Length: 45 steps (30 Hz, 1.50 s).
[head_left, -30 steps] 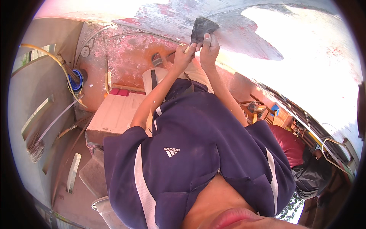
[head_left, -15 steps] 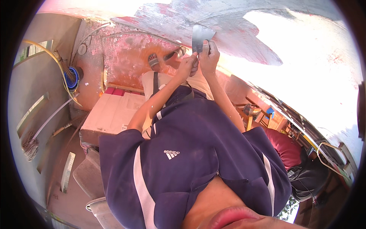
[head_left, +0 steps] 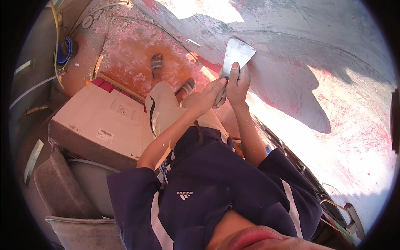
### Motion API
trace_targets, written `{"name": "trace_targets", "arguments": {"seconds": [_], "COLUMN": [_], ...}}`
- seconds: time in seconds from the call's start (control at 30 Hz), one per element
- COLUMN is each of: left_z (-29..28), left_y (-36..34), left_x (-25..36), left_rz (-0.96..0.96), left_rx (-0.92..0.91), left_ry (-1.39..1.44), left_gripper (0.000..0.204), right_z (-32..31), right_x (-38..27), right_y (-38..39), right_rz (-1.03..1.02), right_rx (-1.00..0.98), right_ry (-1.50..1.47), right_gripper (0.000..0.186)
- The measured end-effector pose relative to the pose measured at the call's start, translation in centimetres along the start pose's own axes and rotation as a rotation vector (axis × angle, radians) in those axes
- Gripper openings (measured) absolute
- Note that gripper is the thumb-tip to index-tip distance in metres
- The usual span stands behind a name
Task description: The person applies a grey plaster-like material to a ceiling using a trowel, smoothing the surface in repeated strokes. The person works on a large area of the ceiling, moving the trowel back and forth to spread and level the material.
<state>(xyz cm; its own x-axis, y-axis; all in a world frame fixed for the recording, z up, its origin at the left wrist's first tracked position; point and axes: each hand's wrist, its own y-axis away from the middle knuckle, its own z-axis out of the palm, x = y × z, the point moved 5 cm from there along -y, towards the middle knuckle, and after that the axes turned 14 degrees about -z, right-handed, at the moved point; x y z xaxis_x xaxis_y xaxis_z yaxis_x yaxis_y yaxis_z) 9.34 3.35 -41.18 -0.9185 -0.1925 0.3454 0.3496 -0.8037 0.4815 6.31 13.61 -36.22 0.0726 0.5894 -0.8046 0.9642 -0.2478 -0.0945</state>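
A wide metal scraper [head_left: 238, 53] is held in both hands, its bright flat blade pointing up and to the right. My left hand [head_left: 211, 95] is closed around the handle end. Higher up, my right hand [head_left: 237, 83] grips it where handle and blade meet, with the thumb lying on the blade. Just beyond the blade is a curved wall [head_left: 291, 33], grey-white with red and pink paint patches. Whether the blade's edge touches that surface, I cannot tell. Most of the handle is hidden by my fingers.
On my left stands a large white carton [head_left: 106, 116], with a grey bin [head_left: 83, 231] nearer. Farther left are a blue bucket [head_left: 63, 51] and a yellow hose [head_left: 56, 37]. Hoses cross the paint-spotted floor [head_left: 129, 58] around my sandalled feet. Sunlight and shadow fall on the wall.
My view has shifted, showing more of the wall and the carton. The scraper has tilted further right, its blade now catching the light. Both hands still hold it.
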Motion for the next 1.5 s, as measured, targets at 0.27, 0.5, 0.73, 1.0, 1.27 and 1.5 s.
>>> {"name": "trace_targets", "arguments": {"seconds": [0.27, 0.5, 0.73, 1.0, 1.27, 1.5], "left_z": [0.6, 0.1, 1.9, 2.5, 2.6, 2.8], "left_y": [-2.3, -3.3, -2.1, -0.7, -0.6, -0.4], "left_x": [-3.3, -4.2, -3.4, -1.9, -2.5, -3.1], "left_rz": [0.164, 0.181, 0.091, 0.025, -0.04, -0.045], "left_rx": [-0.018, -0.017, 0.036, 0.068, 0.032, 0.071], "left_ry": [0.137, 0.181, 0.306, 0.289, 0.358, 0.395], "left_gripper": [0.043, 0.043, 0.043, 0.038, 0.037, 0.035], "right_z": [0.8, 2.4, 1.7, 1.4, 1.4, 1.0], "right_x": [4.3, 6.2, 4.4, 3.1, 3.1, 3.5], "right_y": [1.3, 0.6, 0.7, 1.1, 1.9, 2.6], "right_rz": [0.123, 0.06, 0.238, 0.384, 0.435, 0.514], "right_rx": [-0.087, -0.21, -0.16, 0.021, 0.075, 0.026], "right_ry": [-0.694, -0.997, -0.907, -0.688, -0.591, -0.623], "right_gripper": [0.059, 0.072, 0.07, 0.067, 0.07, 0.074]}}
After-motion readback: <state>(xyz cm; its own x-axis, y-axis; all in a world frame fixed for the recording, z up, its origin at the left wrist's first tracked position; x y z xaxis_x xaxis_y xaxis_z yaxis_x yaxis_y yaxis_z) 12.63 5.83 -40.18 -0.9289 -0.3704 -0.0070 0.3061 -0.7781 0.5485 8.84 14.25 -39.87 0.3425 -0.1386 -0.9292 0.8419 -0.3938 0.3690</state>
